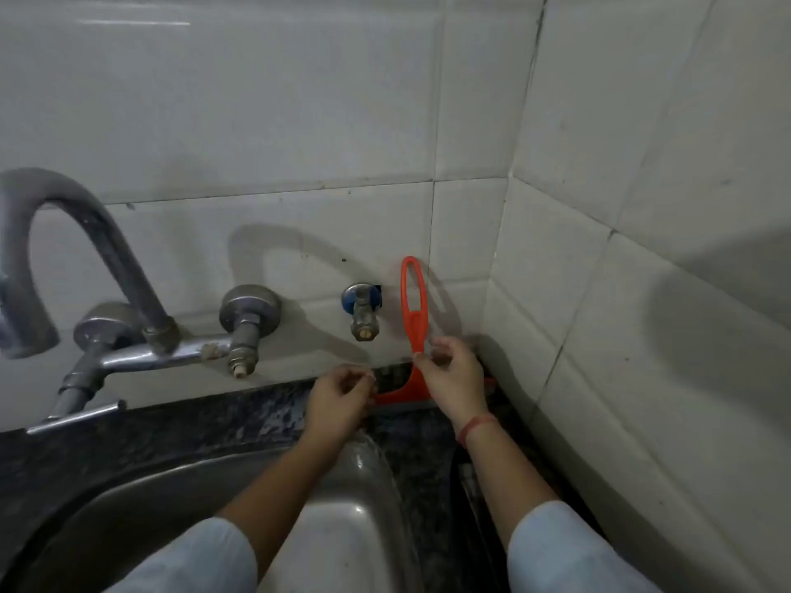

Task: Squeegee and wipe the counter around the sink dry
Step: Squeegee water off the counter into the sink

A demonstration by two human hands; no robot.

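An orange squeegee (412, 310) stands upright on the dark speckled counter (239, 421) at the back right, close to the tiled wall, its looped handle pointing up. My right hand (453, 374) pinches the lower part of the handle just above the blade. My left hand (342, 400) is at the blade's left end, fingers curled; whether it grips the blade I cannot tell. The blade's middle is hidden behind my right hand. The steel sink (342, 507) lies below my forearms.
A curved grey tap (85, 233) with its mixer body (171, 357) juts from the wall at left. A small brass valve (364, 310) sticks out just left of the squeegee handle. Tiled walls meet in a corner (501, 293) at right.
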